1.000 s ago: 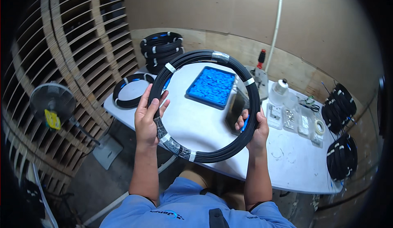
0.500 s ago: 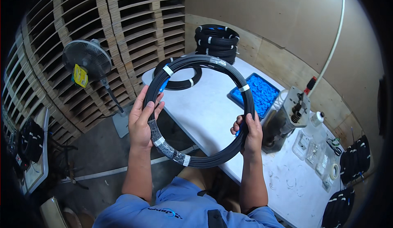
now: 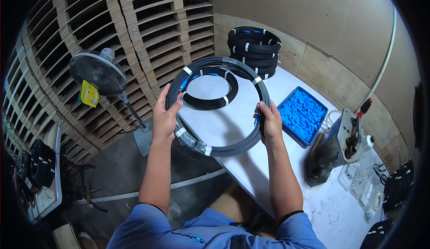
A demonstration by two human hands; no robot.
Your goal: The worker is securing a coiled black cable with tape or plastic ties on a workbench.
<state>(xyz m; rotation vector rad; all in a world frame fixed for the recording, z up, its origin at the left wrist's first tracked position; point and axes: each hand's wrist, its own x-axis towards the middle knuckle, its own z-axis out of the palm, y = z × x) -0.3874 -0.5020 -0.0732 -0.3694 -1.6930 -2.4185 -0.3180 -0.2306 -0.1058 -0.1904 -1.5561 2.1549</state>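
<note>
A large coil of black cable (image 3: 235,151) is held up in front of me, bound with white tape bands and clear plastic wrap. My left hand (image 3: 166,114) grips its left side, thumb on the near face. My right hand (image 3: 270,123) is closed round its right side. Blue connectors show on the inner edge beside both hands. Beyond it, a second black cable coil (image 3: 207,103) lies flat on the white table, partly seen through the ring.
Stacked black coils (image 3: 254,52) stand at the table's back. To the right are a blue tray (image 3: 306,142) of small blue pieces, a metal hand press (image 3: 331,148) and a tape roll (image 3: 377,201). A fan (image 3: 99,72) stands left, before stacked wooden pallets (image 3: 154,29).
Both hands have carried the coil forward, away from my body and closer to the flat coil on the table. My view has turned a little to the left.
</note>
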